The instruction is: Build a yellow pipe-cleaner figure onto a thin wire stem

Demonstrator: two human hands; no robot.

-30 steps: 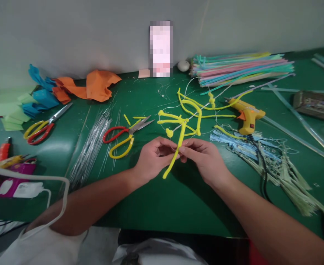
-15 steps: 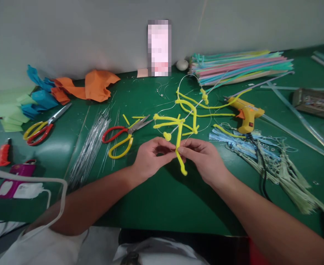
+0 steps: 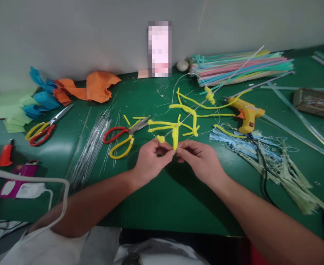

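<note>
- Green paper (image 3: 4,105) lies at the desk's (image 3: 151,206) back left corner, with blue paper (image 3: 42,98) and orange paper (image 3: 98,88) along the back edge. I think they sit there to be out of the way.
- One pair of scissors (image 3: 51,121) lies nearer the left edge. Silver wires (image 3: 91,143) lie beside it in a bunch, mostly one way, maybe so one is easy to pick.
- A second pair of scissors (image 3: 131,131) rests with its blades a bit apart, close to the left hand, so I think it is handy.
- I see the left hand (image 3: 152,156) with thumb and fingers clamped on the low end of the yellow shape. The left forearm (image 3: 104,195) slants in from the front edge.
- Over the middle of the desk, the yellow shape (image 3: 175,138) of fuzzy sticks and wire leans away toward the back edge. I guess both hands pinch it to keep it steady.
- The right hand (image 3: 197,158) faces the left one, thumb and finger together on that same end; I can't see the hidden fingers well.
- Coloured sticks (image 3: 242,70) lie by the back edge, a glue gun (image 3: 249,117) in front of them, perhaps for easy reach. Tassels (image 3: 297,191) lie toward the front right corner.
</note>
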